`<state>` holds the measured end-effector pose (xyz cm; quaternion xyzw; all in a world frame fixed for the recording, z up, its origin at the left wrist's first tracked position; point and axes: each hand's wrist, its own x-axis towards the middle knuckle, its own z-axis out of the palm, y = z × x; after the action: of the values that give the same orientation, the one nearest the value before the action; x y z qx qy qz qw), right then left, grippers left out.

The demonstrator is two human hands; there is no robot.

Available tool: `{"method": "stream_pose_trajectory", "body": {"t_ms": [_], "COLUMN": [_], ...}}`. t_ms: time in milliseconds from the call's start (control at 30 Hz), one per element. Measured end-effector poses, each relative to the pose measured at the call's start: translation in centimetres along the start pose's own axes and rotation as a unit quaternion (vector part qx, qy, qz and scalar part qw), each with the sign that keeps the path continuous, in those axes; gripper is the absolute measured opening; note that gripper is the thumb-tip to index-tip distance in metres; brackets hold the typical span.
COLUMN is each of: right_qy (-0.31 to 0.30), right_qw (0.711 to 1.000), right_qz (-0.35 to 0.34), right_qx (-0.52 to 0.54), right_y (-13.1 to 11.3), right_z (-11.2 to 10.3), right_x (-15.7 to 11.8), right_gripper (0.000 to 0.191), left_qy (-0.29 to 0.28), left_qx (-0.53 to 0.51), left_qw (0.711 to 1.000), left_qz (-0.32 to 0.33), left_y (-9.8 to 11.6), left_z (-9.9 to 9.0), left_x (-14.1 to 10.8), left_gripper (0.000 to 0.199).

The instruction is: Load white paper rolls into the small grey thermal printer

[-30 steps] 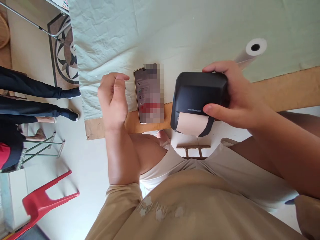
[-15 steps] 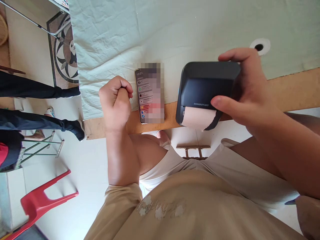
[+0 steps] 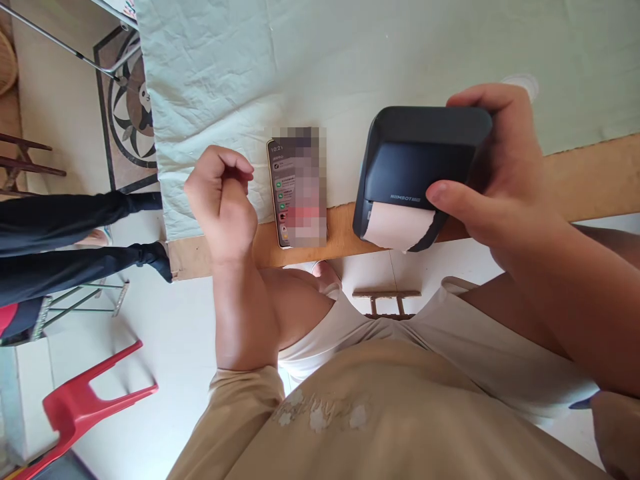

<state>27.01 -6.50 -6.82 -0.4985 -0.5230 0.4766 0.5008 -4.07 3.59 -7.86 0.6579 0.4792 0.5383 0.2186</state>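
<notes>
A black label printer point(image 3: 420, 160) is held above the table's front edge by my right hand point(image 3: 500, 160), its thumb on the front face and fingers round the right side. A torn-edged strip of pale paper point(image 3: 399, 225) sticks out of the printer's lower end. My left hand point(image 3: 223, 200) is closed, fingers curled in, just left of the phone; whether anything is inside it is hidden. The phone point(image 3: 297, 190) lies screen up on the cloth and the wooden edge, lit, partly pixelated. Beyond my right hand lies a white roll point(image 3: 523, 85), partly covered.
A pale green cloth point(image 3: 340, 60) covers the table, with a bare wooden edge point(image 3: 190, 259) towards me. At the left are a person's dark-trousered legs point(image 3: 65, 223), a red plastic chair point(image 3: 75, 407) and a folding stool point(image 3: 90, 297). A wooden stool rung point(image 3: 387, 294) shows below.
My right hand has lifted the printer slightly and moved it a little right, covering more of the roll. My left hand has shifted slightly left. The phone's list has scrolled; the person's legs have moved.
</notes>
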Motion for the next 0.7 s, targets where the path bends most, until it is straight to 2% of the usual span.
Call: {"method": "stream_pose_trajectory", "body": {"t_ms": [100, 167, 333, 467, 700], "right_qy": [0.0, -0.004, 0.002, 0.009, 0.005], "right_qw": [1.0, 1.0, 1.0, 0.999, 1.0], "right_qz": [0.025, 0.013, 0.024, 0.026, 0.019], "right_qx": [0.006, 0.012, 0.013, 0.019, 0.007], "right_y": [-0.1, -0.2, -0.3, -0.3, 0.1], "right_z": [0.0, 0.0, -0.1, -0.1, -0.2], "right_x": [-0.1, -0.1, -0.2, -0.2, -0.4], "right_gripper": [0.076, 0.077, 0.074, 0.073, 0.073], "left_qy": [-0.01, -0.006, 0.037, 0.054, 0.034], "left_qx": [-0.015, -0.036, -0.052, -0.042, -0.025], "left_qw": [0.999, 0.997, 0.996, 0.997, 0.997], "left_qz": [0.051, 0.07, 0.063, 0.043, 0.059], "left_y": [-0.5, -0.8, -0.4, 0.5, 1.0], "left_z": [0.0, 0.1, 0.5, 0.8, 0.7], "left_x": [0.1, 0.0, -0.2, -0.3, -0.2], "left_gripper": [0.019, 0.018, 0.02, 0.03, 0.03]}}
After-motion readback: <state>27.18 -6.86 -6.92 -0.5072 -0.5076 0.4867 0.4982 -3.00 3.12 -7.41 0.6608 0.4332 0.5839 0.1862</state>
